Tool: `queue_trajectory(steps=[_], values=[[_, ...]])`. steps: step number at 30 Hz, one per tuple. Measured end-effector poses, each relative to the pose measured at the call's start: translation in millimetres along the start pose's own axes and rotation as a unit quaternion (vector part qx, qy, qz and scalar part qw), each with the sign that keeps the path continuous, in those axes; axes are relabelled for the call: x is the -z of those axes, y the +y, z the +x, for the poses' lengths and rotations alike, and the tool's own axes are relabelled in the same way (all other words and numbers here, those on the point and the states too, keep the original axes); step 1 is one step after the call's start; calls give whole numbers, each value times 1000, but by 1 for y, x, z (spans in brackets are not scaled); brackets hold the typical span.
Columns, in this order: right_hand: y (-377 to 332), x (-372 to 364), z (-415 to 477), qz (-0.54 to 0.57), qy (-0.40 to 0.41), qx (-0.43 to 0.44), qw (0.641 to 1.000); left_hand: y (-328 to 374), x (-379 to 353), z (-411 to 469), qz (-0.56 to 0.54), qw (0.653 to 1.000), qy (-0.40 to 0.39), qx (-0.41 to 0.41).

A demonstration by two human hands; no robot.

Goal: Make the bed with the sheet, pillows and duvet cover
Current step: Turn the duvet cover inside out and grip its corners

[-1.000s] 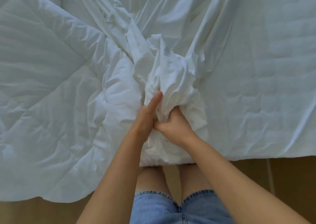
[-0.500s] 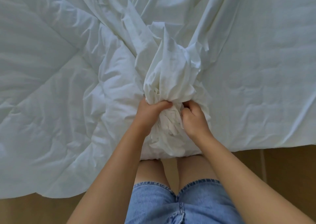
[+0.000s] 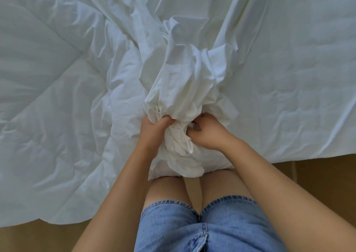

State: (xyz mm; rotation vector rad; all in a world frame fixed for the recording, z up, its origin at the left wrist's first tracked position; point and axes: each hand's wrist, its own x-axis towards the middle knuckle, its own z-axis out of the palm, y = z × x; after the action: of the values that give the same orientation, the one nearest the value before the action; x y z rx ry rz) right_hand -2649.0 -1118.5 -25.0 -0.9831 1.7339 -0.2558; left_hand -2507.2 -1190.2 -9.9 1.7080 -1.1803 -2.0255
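Observation:
A white duvet cover (image 3: 185, 90) is bunched into a thick gathered wad at the near edge of the bed. My left hand (image 3: 154, 130) grips the wad from the left, fingers curled into the cloth. My right hand (image 3: 208, 134) grips it from the right, fingertips buried in the folds. A quilted white duvet (image 3: 48, 97) spreads out to the left, its edge hanging over the bed side. Smooth white fabric (image 3: 289, 78) covers the bed on the right. No pillows are in view.
The tan floor (image 3: 317, 184) shows along the bottom, below the bed edge. My legs in blue denim shorts (image 3: 202, 228) stand against the bed, just under the bunched cloth.
My left hand went from a loose, thumb-up touch to a full grip on the bunched cover. My right hand moved to the wad's right side and dug in. More cloth has gathered.

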Motion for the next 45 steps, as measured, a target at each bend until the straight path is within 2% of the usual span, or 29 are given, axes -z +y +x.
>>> queue_trajectory(steps=[3, 6, 9, 12, 16, 19, 22, 25, 30, 36, 39, 41, 43, 45], values=[[3, -4, 6, 10, -9, -35, 999, 1, -1, 0, 23, 1000, -7, -17], [8, -9, 10, 53, 68, -56, 995, 0, -4, -1, 34, 999, 3, -32], [-1, -11, 15, 42, 130, -8, 991, 0, -4, 0, 30, 999, 26, -34], [-13, -11, 19, 10, 50, 21, 999, -1, 0, 2, 9, 999, 47, -18], [-23, -7, 12, 73, -95, 9, 993, -3, 14, 0, -40, 998, 46, -8], [-31, -10, 10, 100, -155, 1, 983, -2, 20, -3, -66, 997, 37, 7], [-34, -17, 9, 133, -167, -26, 977, 4, 21, -5, -89, 995, 23, 31], [-30, -19, 7, 190, -127, -46, 972, 13, 20, -8, -118, 991, -3, 63], [-34, -25, -7, 322, -10, -40, 946, 27, 20, -15, -138, 988, -27, 56], [-42, -18, -28, 348, 133, 13, 928, 29, 23, -28, -142, 989, -27, 25], [-42, -12, -36, 334, 134, 22, 933, 25, 28, -32, -162, 986, -24, 32], [-39, -9, -42, 363, 163, -2, 917, 26, 30, -32, -159, 987, -12, 36], [-33, -1, -46, 387, 249, -40, 887, 26, 28, -31, -150, 988, -4, 31], [-24, 8, -53, 279, 358, -94, 886, 25, 23, -30, -131, 991, 13, 13]])
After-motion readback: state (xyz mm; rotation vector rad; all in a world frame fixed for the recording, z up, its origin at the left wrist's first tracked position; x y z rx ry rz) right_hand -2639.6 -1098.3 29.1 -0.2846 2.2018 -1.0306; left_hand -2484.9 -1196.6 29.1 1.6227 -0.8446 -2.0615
